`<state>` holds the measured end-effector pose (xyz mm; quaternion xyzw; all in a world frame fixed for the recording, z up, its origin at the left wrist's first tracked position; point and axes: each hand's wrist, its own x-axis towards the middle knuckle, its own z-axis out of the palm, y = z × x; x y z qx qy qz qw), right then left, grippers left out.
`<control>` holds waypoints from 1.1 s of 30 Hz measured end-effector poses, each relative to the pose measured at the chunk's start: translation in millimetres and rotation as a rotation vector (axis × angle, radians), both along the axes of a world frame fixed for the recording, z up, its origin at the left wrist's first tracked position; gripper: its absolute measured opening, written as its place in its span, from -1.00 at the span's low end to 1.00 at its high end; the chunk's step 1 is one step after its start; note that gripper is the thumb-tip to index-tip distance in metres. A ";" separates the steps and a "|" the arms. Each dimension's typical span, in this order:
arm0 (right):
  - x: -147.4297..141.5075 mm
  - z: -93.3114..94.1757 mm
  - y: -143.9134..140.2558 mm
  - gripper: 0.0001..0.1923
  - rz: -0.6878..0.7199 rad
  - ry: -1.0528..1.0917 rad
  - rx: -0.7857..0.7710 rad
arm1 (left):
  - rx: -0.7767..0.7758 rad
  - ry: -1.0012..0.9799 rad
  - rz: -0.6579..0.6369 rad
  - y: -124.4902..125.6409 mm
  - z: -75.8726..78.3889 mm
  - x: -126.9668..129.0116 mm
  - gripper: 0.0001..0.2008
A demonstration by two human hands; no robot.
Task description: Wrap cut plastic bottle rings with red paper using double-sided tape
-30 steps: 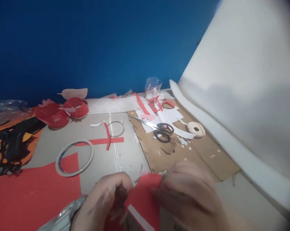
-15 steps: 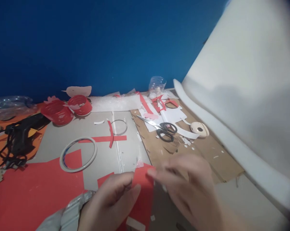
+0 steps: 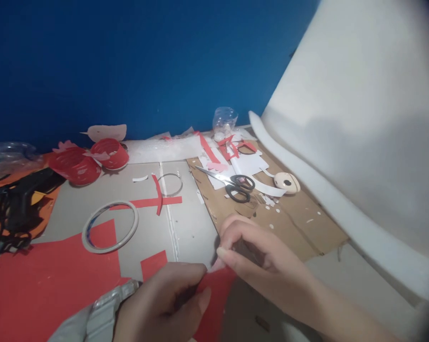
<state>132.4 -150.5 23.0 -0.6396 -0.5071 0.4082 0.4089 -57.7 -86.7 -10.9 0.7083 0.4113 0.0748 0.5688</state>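
Observation:
A piece of red paper [image 3: 214, 304] hangs in front of me, its lower part cut off by the frame. My left hand [image 3: 164, 299] grips its left side, thumb on the near face and fingers curled behind. At the top edge of the paper, my right hand [image 3: 257, 256] pinches a small whitish, see-through strip [image 3: 217, 265] between thumb and fingertips. It looks like tape, though most of it is hidden by the fingers. Just left of my hands, a smaller red paper piece [image 3: 153, 263] lies on the table.
A large red sheet [image 3: 57, 280], a tape roll [image 3: 136, 228] and a black glue gun [image 3: 22, 194] lie left. Two red cups [image 3: 75, 166] stand behind. Black-handled scissors [image 3: 239, 187] and a correction tape [image 3: 287, 183] rest on brown cardboard [image 3: 289, 232], right.
My right hand has closed in a pinch on the strip at the paper's top edge. The red paper has tilted and dropped slightly, and the view has shifted a little.

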 end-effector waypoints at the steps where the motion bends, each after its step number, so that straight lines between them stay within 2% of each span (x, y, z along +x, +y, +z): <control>1: -0.1 -0.9 0.0 -0.87 -0.006 0.012 0.009 | -0.012 0.006 0.000 0.8 0.7 0.3 -0.77; 5: -1.5 -3.4 1.1 -0.84 -0.038 0.114 0.055 | -0.050 0.032 0.005 1.7 5.0 0.8 -0.78; 8: -2.1 -5.2 2.7 -0.81 -0.053 0.270 0.028 | -0.052 0.032 -0.031 4.1 10.0 2.1 -0.78; 11: -3.2 -8.3 3.9 -0.76 -0.107 0.451 -0.044 | 0.017 -0.048 -0.165 9.8 16.6 6.2 -0.78; 14: -6.1 -11.5 4.1 -0.73 -0.158 0.532 -0.080 | 0.049 -0.152 -0.289 15.8 22.6 11.7 -0.75; 16: -7.7 -12.9 4.4 -0.72 -0.206 0.571 -0.059 | 0.027 -0.160 -0.276 17.7 24.5 14.3 -0.72; 19: -5.9 -13.9 5.9 -0.61 -0.366 0.613 0.023 | 0.012 -0.114 -0.218 17.1 24.1 15.4 -0.69; 21: -2.3 -13.6 6.8 -0.56 -0.439 0.585 0.049 | -0.003 -0.114 -0.218 16.3 22.2 15.1 -0.67; 23: 0.8 -11.4 6.5 -0.60 -0.460 0.513 0.038 | -0.033 -0.140 -0.223 16.8 19.3 14.7 -0.64; 26: 0.2 -4.5 3.8 -0.66 -0.304 0.375 -0.053 | -0.053 -0.179 -0.182 20.0 14.4 13.9 -0.62; 28: -2.9 0.3 2.0 -0.68 -0.052 0.301 -0.206 | -0.082 -0.188 -0.130 22.3 12.0 12.9 -0.61; 30: -5.8 3.0 1.1 -0.69 0.127 0.225 -0.310 | -0.125 -0.199 -0.111 23.9 11.2 11.9 -0.62; 31: -6.7 3.3 1.2 -0.69 0.155 0.192 -0.324 | -0.139 -0.202 -0.111 24.3 11.4 11.7 -0.61; 33: -6.8 2.5 2.1 -0.68 0.124 0.138 -0.293 | -0.161 -0.219 -0.156 24.3 12.8 12.0 -0.59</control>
